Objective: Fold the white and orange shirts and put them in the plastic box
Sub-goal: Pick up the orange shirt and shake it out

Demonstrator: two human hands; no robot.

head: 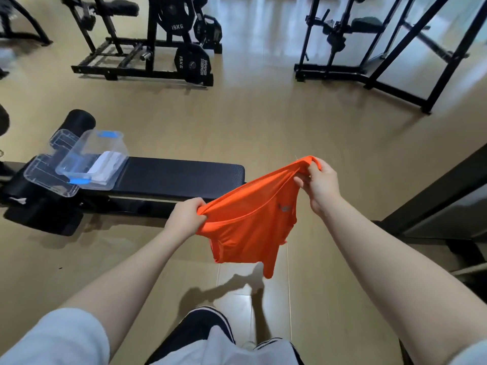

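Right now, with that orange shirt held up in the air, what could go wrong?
1. The orange shirt hangs bunched between the left hand and right hand, over the floor rather than the bench; a slipped grip would likely drop it there.
2. The plastic box sits tilted at the bench's end, with something white already inside; pushing the shirt in might tip it.

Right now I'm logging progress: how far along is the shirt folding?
About halfway. Done: a folded white shirt already lies in the box on the bench. In hand: the orange shirt hangs in the air, unfolded, gripped at its top edge by the left hand and right hand. Left: fold it and put it in the box.
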